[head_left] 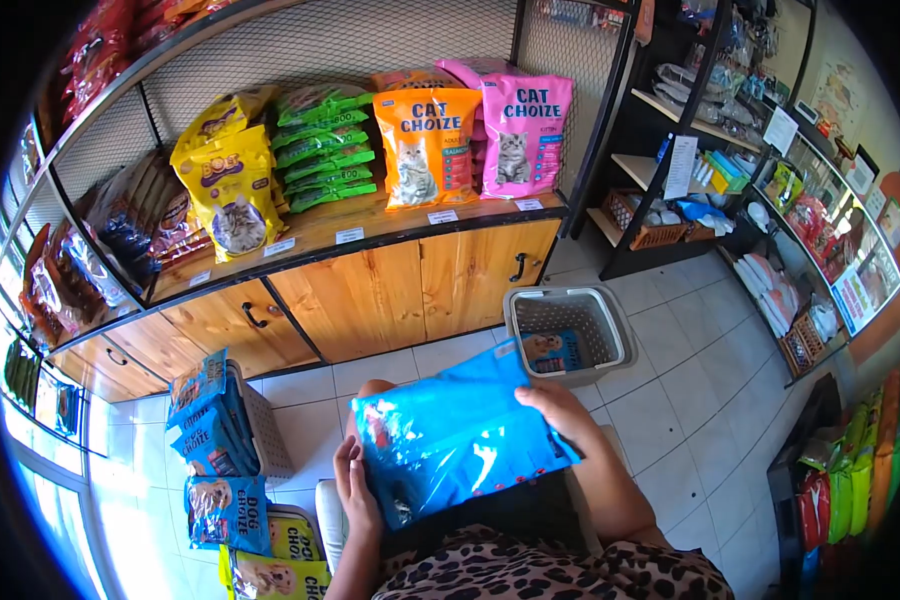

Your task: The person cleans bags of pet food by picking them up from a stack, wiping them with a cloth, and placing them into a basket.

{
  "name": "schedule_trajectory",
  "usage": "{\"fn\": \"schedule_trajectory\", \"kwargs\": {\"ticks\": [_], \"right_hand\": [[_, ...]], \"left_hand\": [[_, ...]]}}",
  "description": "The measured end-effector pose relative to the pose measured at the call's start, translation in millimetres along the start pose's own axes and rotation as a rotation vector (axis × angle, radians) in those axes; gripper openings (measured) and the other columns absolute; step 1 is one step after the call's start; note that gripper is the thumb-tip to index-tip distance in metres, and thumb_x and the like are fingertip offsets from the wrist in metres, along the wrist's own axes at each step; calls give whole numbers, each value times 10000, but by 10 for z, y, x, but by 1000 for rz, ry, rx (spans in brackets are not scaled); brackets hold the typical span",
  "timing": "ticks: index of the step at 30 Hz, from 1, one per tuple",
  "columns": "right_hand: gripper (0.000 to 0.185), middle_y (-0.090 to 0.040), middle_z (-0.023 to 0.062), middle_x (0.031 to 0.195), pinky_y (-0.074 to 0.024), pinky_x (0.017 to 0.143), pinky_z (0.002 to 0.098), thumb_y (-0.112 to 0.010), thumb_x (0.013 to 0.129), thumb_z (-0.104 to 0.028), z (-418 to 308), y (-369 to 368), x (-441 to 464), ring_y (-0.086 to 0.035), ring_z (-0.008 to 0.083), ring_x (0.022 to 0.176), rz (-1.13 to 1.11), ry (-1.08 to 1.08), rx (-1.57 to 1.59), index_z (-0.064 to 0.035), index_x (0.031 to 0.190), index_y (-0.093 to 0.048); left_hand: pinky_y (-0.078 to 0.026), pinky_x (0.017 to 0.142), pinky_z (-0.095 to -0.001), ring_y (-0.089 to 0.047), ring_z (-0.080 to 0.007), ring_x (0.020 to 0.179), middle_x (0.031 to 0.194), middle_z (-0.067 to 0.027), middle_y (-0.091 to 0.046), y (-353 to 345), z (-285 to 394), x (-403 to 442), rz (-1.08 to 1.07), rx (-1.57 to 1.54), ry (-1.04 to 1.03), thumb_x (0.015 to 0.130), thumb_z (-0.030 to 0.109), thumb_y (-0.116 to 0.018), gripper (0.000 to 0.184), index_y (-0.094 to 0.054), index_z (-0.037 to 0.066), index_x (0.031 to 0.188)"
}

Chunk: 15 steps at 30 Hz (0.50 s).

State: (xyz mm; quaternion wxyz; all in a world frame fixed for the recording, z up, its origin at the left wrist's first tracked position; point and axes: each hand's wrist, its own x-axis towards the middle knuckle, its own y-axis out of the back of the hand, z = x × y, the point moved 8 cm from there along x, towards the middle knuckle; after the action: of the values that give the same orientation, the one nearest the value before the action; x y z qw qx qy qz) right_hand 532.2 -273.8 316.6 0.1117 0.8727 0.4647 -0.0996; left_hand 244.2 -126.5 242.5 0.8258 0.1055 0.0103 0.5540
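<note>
A glossy blue pet food bag lies tilted over my lap, its printing mostly lost in glare. My right hand grips its right edge, the thumb on top and the other fingers hidden underneath. At the bag's left edge is my left hand, fingers curled against the side; part of its grip is hidden. Just beyond the bag, a grey perforated basket stands on the floor with a blue bag inside. To my left, another basket holds several upright blue bags of the same look.
A blue dog food bag and yellow-green bags are at lower left. Ahead, a wooden shelf carries yellow, green, orange and pink cat food bags above cabinet doors. A dark rack of bags stands at right.
</note>
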Motion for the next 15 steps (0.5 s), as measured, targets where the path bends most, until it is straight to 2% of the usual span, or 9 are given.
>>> {"fn": "schedule_trajectory", "kwargs": {"ticks": [3, 6, 8, 10, 15], "right_hand": [[338, -653, 68, 823, -433, 622, 244, -636, 881, -282, -201, 287, 20, -546, 115, 644, 41, 65, 73, 1, 1065, -654], [303, -619, 50, 750, -441, 574, 236, -618, 886, -267, -377, 794, 72, -540, 111, 594, 276, 58, 33, -17, 1055, -643], [303, -592, 42, 708, -434, 505, 212, -618, 879, -294, -610, 1165, 100, -539, 107, 537, 443, 68, -20, -17, 1001, -631], [332, -595, 52, 709, -434, 501, 208, -624, 870, -313, -485, 1730, 330, -537, 105, 528, 534, 73, -41, 4, 970, -608], [322, -596, 91, 725, -468, 548, 255, -619, 871, -321, -319, 2369, 943, -552, 139, 572, 630, 63, -48, -1, 862, -584]], "left_hand": [[-321, 1041, -444, -428, -324, 1226, 1351, -160, -442, 75, -17, 6, -8, 23, 10, 927, 251, -462, 432, -449, 56, 1312], [-342, 1026, -441, -451, -321, 1194, 1320, -155, -466, 86, -41, 45, -15, 40, 19, 898, 208, -517, 425, -462, 45, 1287], [-353, 1014, -441, -455, -331, 1182, 1312, -148, -478, 58, -19, 79, -9, 271, -38, 834, 169, -559, 451, -477, 47, 1261], [-364, 1002, -441, -459, -341, 1171, 1304, -140, -490, 6, 14, 127, 0, 502, -96, 770, 131, -600, 484, -492, 49, 1235], [-352, 1010, -446, -461, -356, 1158, 1284, -129, -507, -135, 47, 189, -28, 556, -97, 725, 103, -607, 506, -509, 60, 1219]]}}
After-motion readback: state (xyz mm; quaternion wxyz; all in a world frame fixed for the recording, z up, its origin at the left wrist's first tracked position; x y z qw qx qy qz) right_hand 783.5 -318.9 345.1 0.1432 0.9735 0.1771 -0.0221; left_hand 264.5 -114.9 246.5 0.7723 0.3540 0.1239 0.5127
